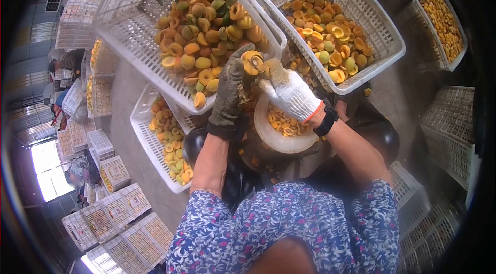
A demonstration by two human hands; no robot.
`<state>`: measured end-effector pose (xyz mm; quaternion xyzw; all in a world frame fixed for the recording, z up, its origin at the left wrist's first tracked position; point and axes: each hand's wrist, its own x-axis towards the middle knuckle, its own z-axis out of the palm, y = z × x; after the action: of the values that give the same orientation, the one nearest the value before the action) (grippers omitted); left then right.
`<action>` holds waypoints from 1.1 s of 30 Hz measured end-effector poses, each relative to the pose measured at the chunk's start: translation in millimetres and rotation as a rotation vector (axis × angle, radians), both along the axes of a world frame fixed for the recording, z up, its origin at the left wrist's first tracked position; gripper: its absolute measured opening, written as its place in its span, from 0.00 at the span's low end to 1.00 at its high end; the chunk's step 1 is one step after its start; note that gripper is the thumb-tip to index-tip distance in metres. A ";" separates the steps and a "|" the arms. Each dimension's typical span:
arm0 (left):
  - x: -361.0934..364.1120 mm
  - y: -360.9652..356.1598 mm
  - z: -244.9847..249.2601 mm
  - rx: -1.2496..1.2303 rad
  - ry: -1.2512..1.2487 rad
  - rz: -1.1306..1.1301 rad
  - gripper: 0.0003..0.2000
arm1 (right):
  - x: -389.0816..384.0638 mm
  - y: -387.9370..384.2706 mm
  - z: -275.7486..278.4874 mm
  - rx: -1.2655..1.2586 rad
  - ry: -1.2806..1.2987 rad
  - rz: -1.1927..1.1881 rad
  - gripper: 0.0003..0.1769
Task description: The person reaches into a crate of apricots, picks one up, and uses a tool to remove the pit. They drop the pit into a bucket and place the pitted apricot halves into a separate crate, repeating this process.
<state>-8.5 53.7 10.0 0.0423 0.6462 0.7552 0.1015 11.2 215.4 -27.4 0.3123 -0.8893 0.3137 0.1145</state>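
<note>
My left hand (231,90), in a dark, dirty work glove, holds a yellow-orange peach half (252,62) over the edge of the near crate. Close against that fruit is my right hand (289,90), in a white knit glove with stained fingertips and an orange cuff. Its fingers are closed; whatever they grip is hidden. Below both hands a round white tub (295,146) contains pieces of orange fruit. A large white crate (132,31) at upper left holds many halved fruits with some leaves. Another white crate (385,41), at upper right, has more halves.
A third crate (147,157) of fruit stands at lower left, partly under the large one. Crates of orange pieces (440,28) sit at far right. Stacked crates (121,217) line the left side, where other people (80,170) are partly visible.
</note>
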 end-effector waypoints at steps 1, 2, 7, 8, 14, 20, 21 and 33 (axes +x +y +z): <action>-0.6 -0.4 -1.4 -0.009 -0.006 0.002 0.31 | -0.4 -1.9 -0.7 -0.021 -0.178 -0.002 0.13; -1.0 -0.7 -2.7 -0.018 -0.013 0.005 0.31 | -0.2 -3.4 0.3 -0.021 -0.179 -0.002 0.13; 0.2 -2.8 -4.0 0.183 -0.084 0.036 0.30 | -2.9 2.9 8.1 -0.207 0.165 -0.007 0.08; 0.7 -3.7 -1.5 0.242 -0.079 0.058 0.30 | -1.1 3.7 7.2 -0.207 0.166 -0.006 0.08; 1.9 0.7 3.9 0.297 -0.090 0.063 0.31 | 3.5 3.2 6.1 0.078 0.173 -0.006 0.17; 3.9 5.0 -5.0 0.312 -0.106 0.102 0.31 | 2.7 -6.1 1.8 -0.037 0.263 -0.069 0.09; 4.4 7.8 -6.7 0.311 -0.108 0.100 0.31 | 4.1 -9.4 -1.8 -0.017 0.265 -0.090 0.09; 6.0 10.0 -7.7 0.238 -0.007 0.125 0.31 | -5.4 -4.8 34.3 -0.674 -0.794 0.020 0.10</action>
<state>-2.6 63.8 2.3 0.0111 0.5529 0.8316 0.0508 5.7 210.6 6.8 0.1234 -0.7110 0.6779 -0.1406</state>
